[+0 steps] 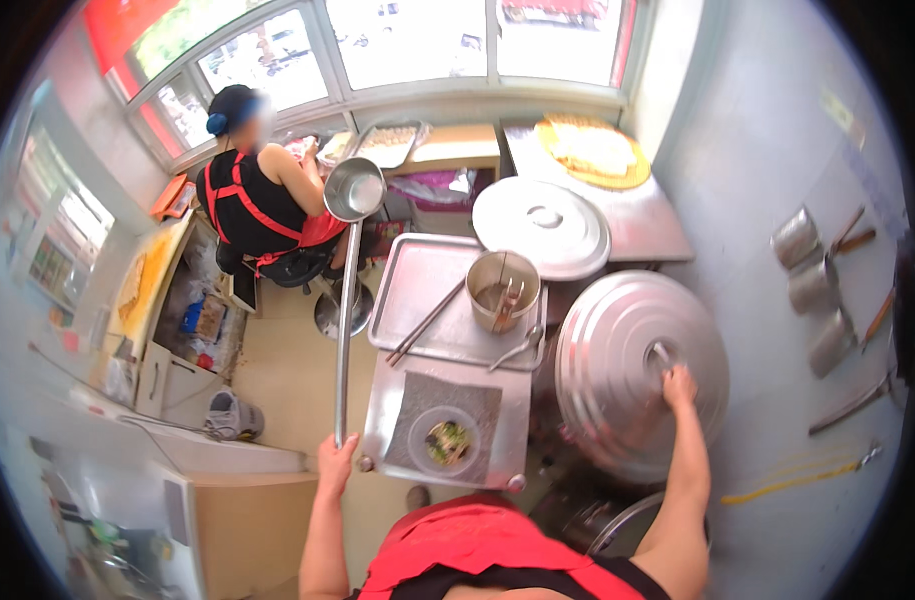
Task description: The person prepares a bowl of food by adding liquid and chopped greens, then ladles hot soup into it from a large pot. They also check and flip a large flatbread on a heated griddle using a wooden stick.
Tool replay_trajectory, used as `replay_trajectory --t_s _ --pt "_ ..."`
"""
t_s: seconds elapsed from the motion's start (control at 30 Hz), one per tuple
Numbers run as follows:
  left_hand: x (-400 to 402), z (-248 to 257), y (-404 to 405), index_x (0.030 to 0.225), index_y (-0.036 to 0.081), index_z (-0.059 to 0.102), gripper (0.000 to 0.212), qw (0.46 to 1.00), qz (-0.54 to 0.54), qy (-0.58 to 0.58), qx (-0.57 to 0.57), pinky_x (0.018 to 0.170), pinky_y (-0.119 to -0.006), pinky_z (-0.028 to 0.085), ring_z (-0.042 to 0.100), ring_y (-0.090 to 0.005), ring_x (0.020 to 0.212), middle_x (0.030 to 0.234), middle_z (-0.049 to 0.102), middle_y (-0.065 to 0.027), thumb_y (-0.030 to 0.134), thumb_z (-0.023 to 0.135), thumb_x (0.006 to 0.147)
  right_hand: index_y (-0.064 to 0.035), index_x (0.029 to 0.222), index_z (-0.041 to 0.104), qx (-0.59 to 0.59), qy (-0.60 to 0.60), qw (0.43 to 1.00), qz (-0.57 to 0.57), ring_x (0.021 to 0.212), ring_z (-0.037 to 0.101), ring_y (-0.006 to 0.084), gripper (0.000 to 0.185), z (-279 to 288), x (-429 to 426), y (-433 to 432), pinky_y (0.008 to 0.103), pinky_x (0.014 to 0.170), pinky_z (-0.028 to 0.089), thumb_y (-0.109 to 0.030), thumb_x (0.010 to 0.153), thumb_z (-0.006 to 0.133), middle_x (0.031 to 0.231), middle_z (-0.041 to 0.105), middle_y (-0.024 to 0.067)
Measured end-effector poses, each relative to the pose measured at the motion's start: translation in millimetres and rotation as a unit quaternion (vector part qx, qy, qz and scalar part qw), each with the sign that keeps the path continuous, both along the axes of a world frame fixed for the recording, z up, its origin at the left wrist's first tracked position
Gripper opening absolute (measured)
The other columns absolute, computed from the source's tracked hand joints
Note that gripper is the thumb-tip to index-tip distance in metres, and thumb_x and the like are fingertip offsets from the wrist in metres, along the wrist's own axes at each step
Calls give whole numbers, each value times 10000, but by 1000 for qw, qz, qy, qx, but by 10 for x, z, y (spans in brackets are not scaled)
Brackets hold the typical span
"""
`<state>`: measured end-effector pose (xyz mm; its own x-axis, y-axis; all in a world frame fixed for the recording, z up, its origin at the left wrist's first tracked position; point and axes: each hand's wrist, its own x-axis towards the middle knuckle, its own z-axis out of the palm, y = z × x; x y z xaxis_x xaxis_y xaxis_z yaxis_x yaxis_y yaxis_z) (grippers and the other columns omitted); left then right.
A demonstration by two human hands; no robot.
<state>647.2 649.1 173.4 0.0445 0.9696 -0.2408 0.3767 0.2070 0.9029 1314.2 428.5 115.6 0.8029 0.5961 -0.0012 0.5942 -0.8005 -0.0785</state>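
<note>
My left hand (336, 463) grips the lower end of a long-handled metal ladle (356, 190), which is raised with its deep cup towards the window. At the right, my right hand (679, 388) holds the handle at the centre of a large round metal lid (615, 360). Between my arms, a clear round bowl (448, 441) with green and dark food bits stands on a grey cloth on a steel table (386, 397). Behind it, a metal tray (420, 262) bears a metal pot (502, 289) with utensils in it, a pair of long chopsticks (426, 322) and a spoon (519, 349).
Another person (262, 180) in a red-strapped apron sits by the window counter at the upper left. A second round lid (543, 225) overlaps the tray's far edge. Flatbreads (592, 150) lie at the back right. An open pot (630, 525) stands near my right side; metal scoops (810, 277) hang on the wall.
</note>
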Motion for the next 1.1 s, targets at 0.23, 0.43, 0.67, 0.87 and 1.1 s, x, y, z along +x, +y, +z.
replay_trajectory --t_s 0.23,0.43,0.67,0.87,1.1 --pt "237 331 19 675 48 507 286 998 2 -24 56 498 -250 306 370 -53 579 609 429 55 213 670 842 -34 864 568 126 -18 991 -36 897 561 399 231 258 -219 -33 487 761 446 -264 842 571 938 589 186" --pt "574 541 55 677 38 508 300 997 -40 -37 57 524 -266 326 389 -71 596 624 440 32 225 674 843 2 810 536 172 10 984 -40 846 532 397 230 10 -189 -1137 473 744 428 -216 824 607 869 564 194" --pt "825 755 67 709 16 530 282 980 -165 -64 91 568 -295 365 449 -124 635 684 462 -36 220 671 843 5 845 554 221 -4 967 -124 859 532 363 226 -229 -677 -2441 438 774 430 -203 812 636 887 556 189" --pt "1174 1064 -121 730 24 533 247 950 -276 -125 73 574 -301 378 461 -136 634 674 469 -47 200 669 838 -33 1046 581 111 0 971 -212 978 535 392 262 -250 -927 -2866 457 841 437 -206 850 594 1057 555 194" --pt "1318 999 -312 740 39 490 262 922 -359 -133 61 563 -246 375 426 -70 636 672 460 15 186 674 855 -42 1357 389 80 37 970 -225 1139 471 422 447 -315 -1070 -2827 465 954 408 -167 935 466 1247 471 273"
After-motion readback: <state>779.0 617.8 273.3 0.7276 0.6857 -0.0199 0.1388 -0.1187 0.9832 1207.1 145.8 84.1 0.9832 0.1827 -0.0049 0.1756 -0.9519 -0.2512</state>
